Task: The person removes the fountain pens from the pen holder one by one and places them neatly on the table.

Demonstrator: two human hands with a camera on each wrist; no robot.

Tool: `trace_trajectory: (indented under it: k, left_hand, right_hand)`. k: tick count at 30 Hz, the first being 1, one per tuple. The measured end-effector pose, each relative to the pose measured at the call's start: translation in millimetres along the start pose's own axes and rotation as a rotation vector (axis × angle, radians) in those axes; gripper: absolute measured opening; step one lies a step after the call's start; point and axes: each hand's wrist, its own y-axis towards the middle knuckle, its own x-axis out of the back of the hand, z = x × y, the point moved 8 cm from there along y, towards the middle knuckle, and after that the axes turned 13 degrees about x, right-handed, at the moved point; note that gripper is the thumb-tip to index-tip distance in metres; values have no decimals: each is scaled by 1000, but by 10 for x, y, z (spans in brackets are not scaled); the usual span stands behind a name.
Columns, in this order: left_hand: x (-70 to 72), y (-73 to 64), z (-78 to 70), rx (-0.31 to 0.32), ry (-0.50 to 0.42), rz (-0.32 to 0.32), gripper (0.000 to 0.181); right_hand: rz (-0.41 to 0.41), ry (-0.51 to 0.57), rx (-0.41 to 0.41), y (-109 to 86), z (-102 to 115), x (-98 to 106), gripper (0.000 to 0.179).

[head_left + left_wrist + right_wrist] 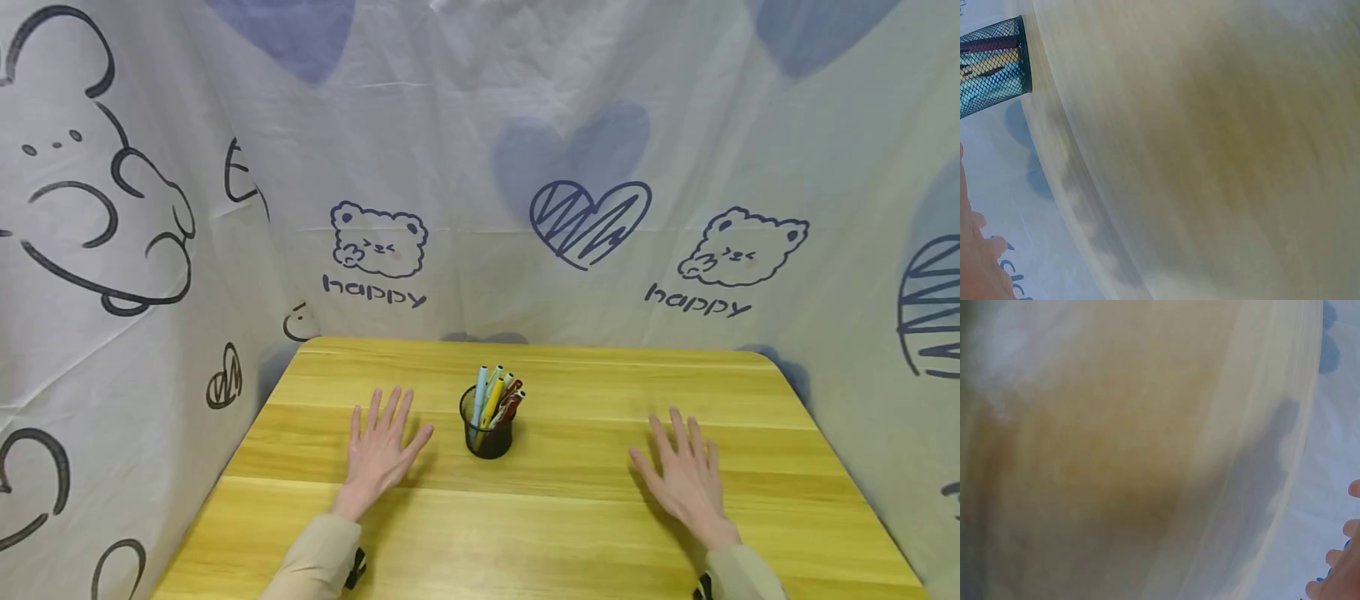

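Observation:
A black mesh pen holder (489,442) stands upright on the wooden table, filled with several markers (491,402) in light blue, yellow, green and dark red. To its left my left hand (381,454) is spread with straight fingers, palm down, holding nothing. My right hand (684,479) is spread the same way, farther off to the right of the holder, with nothing in it. The left wrist view catches the side of the pen holder (994,65) and part of the left hand (979,256). Fingertips of the right hand (1341,569) show at the right wrist view's edge.
The yellow wood-grain table (525,533) has rounded far corners. White cloth (465,167) printed with hearts, bears and the word "happy" hangs behind it and along both sides, close to the table's edges.

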Motion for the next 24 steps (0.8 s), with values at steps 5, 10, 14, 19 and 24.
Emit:
trace_trajectory:
  k: [5, 10, 14, 19, 24]
  left_hand:
    - [33, -19, -26, -13, -19, 3, 78]
    - [63, -43, -64, -12, -44, 28, 79]
    - [77, -62, -150, -10, -111, 91, 78]
    - [84, -95, -307, -31, -202, 174, 78]
    - [83, -121, -460, -59, -266, 241, 80]
  right_hand:
    - [-21, -7, 20, 32, 48, 37, 76]
    - [-24, -18, 46, 62, 126, 71, 76]
    - [-40, -9, 80, 102, 222, 99, 75]
    - [-44, 30, 128, 175, 386, 115, 74]
    - [-38, 79, 165, 244, 574, 115, 73]
